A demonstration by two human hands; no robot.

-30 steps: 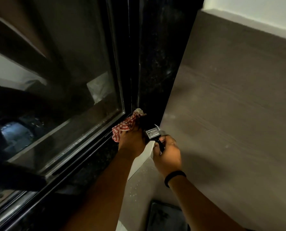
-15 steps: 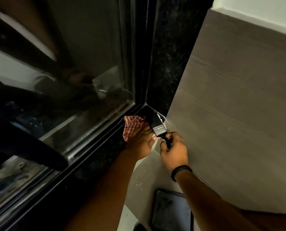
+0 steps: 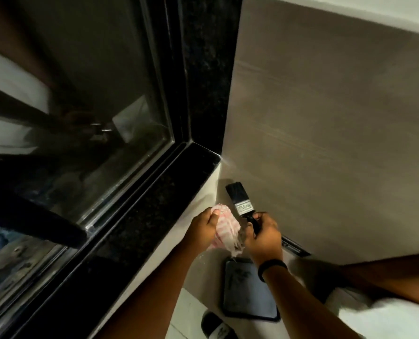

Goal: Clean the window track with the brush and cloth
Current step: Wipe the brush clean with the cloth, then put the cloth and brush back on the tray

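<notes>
My left hand (image 3: 204,225) grips a bunched red-and-white checked cloth (image 3: 224,228), held off the black stone sill (image 3: 159,194), below its right end. My right hand (image 3: 263,232) holds a flat paintbrush (image 3: 240,199) by its dark handle, with the black bristles pointing up and left in front of the wall. The two hands are close together, and the cloth's loose end hangs between them. The window track (image 3: 140,182) runs along the foot of the dark glass, from lower left to the corner at upper right. Neither hand touches it.
A grey-brown wall (image 3: 326,143) rises at the right of the window recess. On the floor below the hands lies a dark flat tray (image 3: 247,292), and a black-and-white sandal (image 3: 215,326) shows beside it. A dark bar (image 3: 44,221) crosses in front of the glass at lower left.
Both hands have drawn back from the track corner, down and away from the sill. The cloth came off the track with my left hand, and the brush lifted clear with my right.
</notes>
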